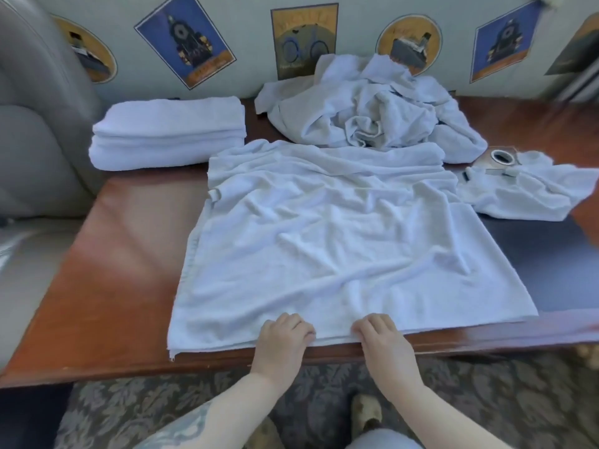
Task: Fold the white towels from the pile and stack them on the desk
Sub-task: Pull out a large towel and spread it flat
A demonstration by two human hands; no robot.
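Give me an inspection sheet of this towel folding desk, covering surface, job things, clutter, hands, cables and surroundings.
Surface: brown wooden desk, with a darker panel at the right.
Job's things: spread towel lies wrinkled in the middle; folded stack sits far left; unfolded pile is heaped at the back; one loose towel lies far right.
Clutter: a small square metal item rests by the loose towel.
Hands: left hand and right hand grip the spread towel's near edge, fingers curled.
Cables: nothing seen.
Surroundings: posters on the wall, grey upholstered seat at left, patterned carpet below.
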